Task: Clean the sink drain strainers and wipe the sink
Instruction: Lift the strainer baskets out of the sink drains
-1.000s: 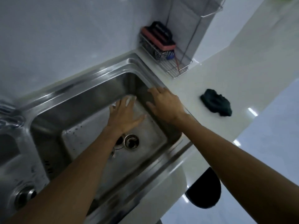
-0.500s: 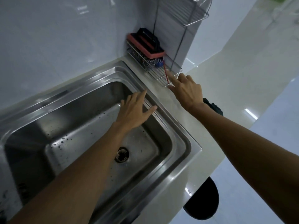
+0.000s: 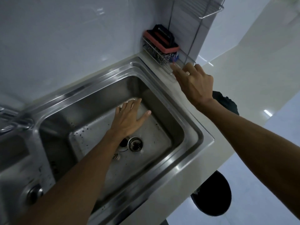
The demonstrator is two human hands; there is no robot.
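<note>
A black round bin [image 3: 211,195] stands on the floor below the table [image 3: 191,169] edge. In the steel sink [image 3: 186,140], a drain strainer [image 3: 135,144] sits beside the open drain hole. Just beyond it, the left hand [image 3: 129,117] lies flat on the basin floor, fingers spread, holding nothing. Farther right, the right hand [image 3: 194,82] reaches to the wire rack [image 3: 164,58], fingers loosely parted and empty, hiding part of a dark cloth [image 3: 227,103]. A red-and-black scrubber [image 3: 162,40] rests on the rack.

The right hand [image 3: 195,82] hides part of the wire rack [image 3: 162,57] and a dark cloth [image 3: 227,103]; the blurred faucet [image 3: 11,120], possibly chrome, runs off the left edge.
</note>
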